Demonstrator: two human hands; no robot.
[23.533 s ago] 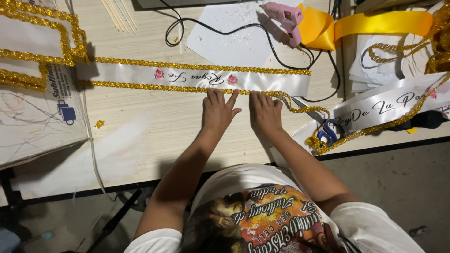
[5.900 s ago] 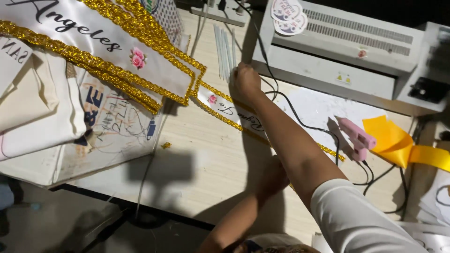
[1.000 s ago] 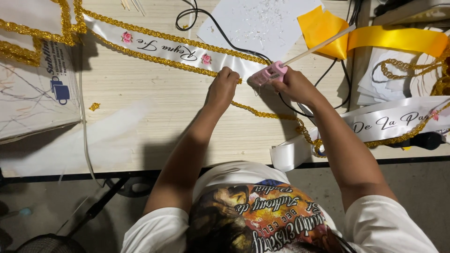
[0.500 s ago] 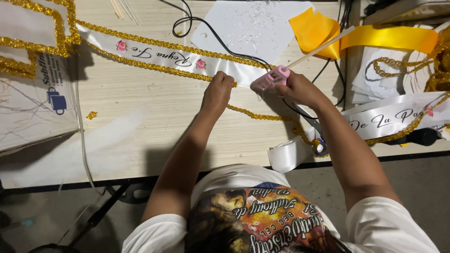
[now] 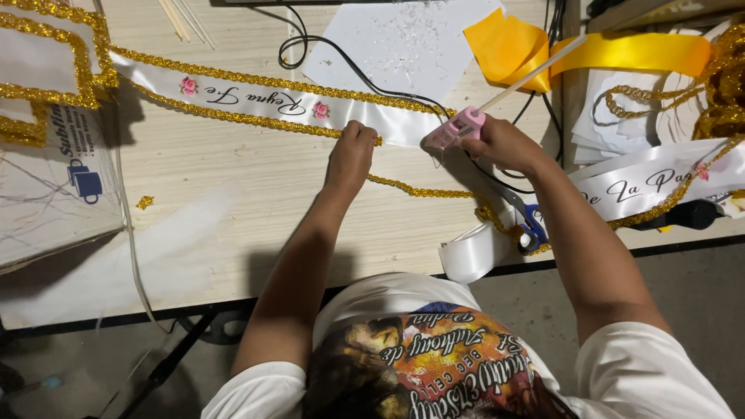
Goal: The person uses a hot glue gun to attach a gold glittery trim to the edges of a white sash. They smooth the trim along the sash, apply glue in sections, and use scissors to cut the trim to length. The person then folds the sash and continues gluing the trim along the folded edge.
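White satin sash [image 5: 264, 101] edged in gold trim [image 5: 423, 190] lies across the wooden table [image 5: 233, 178] — the left hand [image 5: 351, 151] presses its lower edge (fingers curled down), while the right hand [image 5: 500, 143] just beside grips a pink glue gun [image 5: 454, 129] at the sash's end.

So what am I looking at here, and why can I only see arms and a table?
The camera sits on a person's head and looks down, so you see their own arms. Their left hand presses gold glitter trim onto a white sash. Their right hand holds a pink glue gun pointed at the sash's end. On the wooden table also lie yellow ribbon, a black cord, blue-handled scissors and another sash.
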